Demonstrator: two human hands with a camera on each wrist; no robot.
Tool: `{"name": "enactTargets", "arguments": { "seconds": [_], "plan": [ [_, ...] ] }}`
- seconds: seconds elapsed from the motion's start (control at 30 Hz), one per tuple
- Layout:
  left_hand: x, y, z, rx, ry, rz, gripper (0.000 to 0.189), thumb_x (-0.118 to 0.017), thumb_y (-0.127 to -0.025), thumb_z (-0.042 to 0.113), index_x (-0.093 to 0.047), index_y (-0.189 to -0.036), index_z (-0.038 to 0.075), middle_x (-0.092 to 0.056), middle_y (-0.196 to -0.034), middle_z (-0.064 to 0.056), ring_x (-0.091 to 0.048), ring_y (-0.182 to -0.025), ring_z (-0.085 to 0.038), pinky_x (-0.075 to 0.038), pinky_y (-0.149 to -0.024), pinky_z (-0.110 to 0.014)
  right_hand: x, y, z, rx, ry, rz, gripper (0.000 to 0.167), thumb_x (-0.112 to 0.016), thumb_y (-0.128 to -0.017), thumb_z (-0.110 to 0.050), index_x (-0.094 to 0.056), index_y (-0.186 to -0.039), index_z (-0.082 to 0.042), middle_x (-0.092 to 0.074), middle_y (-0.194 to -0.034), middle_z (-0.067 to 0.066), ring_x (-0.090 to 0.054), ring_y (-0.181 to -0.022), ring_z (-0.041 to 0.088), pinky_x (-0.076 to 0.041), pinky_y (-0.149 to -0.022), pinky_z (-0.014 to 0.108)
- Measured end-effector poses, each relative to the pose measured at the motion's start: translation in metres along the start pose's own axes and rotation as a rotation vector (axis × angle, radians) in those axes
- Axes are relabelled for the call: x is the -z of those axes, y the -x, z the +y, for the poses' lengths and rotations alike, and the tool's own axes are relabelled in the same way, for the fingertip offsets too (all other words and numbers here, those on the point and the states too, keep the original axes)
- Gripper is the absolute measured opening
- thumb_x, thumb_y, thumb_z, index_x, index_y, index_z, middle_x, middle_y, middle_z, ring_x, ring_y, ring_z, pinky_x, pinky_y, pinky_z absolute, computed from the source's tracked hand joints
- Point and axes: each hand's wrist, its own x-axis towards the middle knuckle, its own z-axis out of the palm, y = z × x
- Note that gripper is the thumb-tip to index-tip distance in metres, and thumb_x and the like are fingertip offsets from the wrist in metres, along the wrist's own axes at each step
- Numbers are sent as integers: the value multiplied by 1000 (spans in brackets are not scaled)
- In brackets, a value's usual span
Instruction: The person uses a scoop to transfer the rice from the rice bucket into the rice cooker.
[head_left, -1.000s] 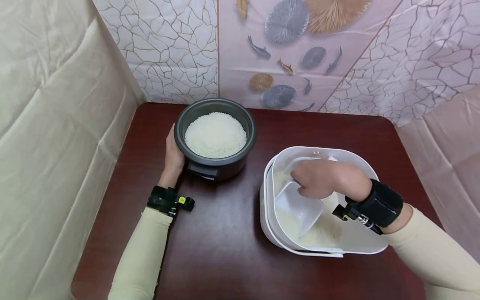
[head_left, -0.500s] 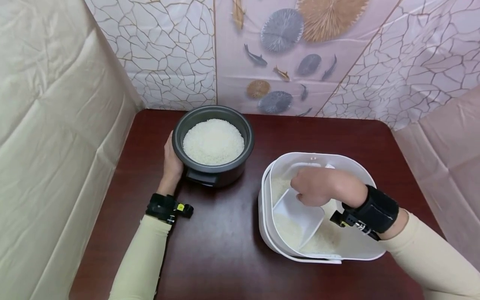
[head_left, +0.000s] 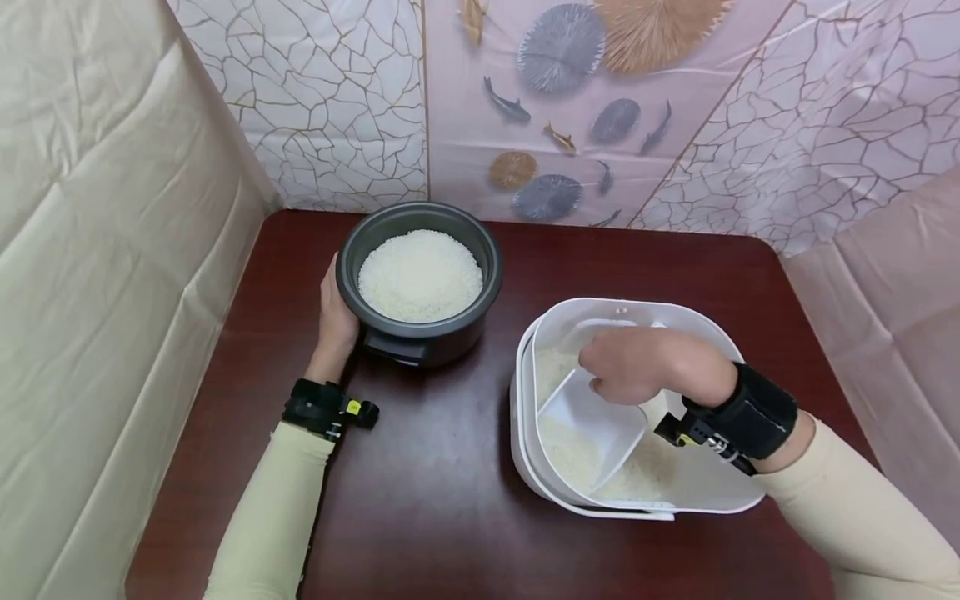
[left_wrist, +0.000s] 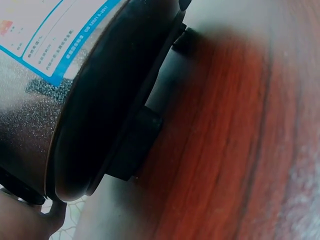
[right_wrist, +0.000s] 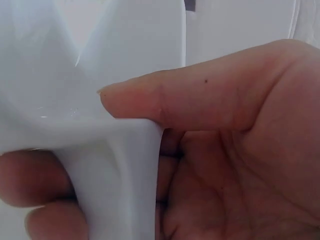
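In the head view, a dark rice cooker (head_left: 468, 329) holds a mound of white rice (head_left: 420, 275). My left hand (head_left: 337, 312) holds its left side, the fingertips hidden by the pot. The left wrist view shows the cooker's silvery wall (left_wrist: 25, 110) with a label, and part of my hand at the lower left. My right hand (head_left: 630, 362) reaches into a white rice bin (head_left: 525, 442) and grips a white scoop (head_left: 600, 408). In the right wrist view, the thumb (right_wrist: 135, 97) lies on the scoop's edge and fingers curl behind its handle (right_wrist: 117, 185). Loose rice (head_left: 570, 454) lies around the scoop.
Everything stands on a dark red-brown wooden table (head_left: 420, 500). A patterned cloth (head_left: 540, 108) hangs along the back edge, with a cream cloth (head_left: 112, 250) on the left and a pinkish one (head_left: 885, 308) on the right. The bin's carry handle (head_left: 630, 514) hangs down at its front.
The whole head view shifts slightly. My left hand stays at the cooker, and my right hand with the scoop stays in nearly the same spot inside the bin.
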Motion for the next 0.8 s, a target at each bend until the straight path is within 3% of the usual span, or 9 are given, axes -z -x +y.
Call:
{"name": "enactTargets", "arguments": {
  "seconds": [0.13, 0.33, 0.8],
  "plan": [
    [0, 0, -5, -6, 6, 26, 46, -33, -118, 33, -69, -136, 12, -69, -130, -4, -58, -127, -18, -43, -111, -33, 5, 1, 1, -3, -1, 2, 23, -57, -99, -9, -58, -77, -15, -51, -69, 0, -46, -66, 17, -41, -67, 31],
    [0, -4, -9, -37, 44, 16, 46, -34, -118, 34, -70, -134, 11, -70, -128, -5, -59, -125, -20, -44, -111, -34, 9, 3, 3, -35, -19, 9, 24, -55, -98, -8, -58, -75, -15, -52, -69, 1, -46, -66, 17, -41, -67, 32],
    [2, -3, -12, -9, 0, 13, 48, -33, -118, 34, -71, -132, 10, -71, -121, -1, -59, -122, -18, -43, -109, -33, 5, 7, 0, -83, -74, -14, 20, -53, -100, -9, -59, -82, -14, -54, -73, 2, -49, -69, 18, -42, -70, 33]
  ]
}}
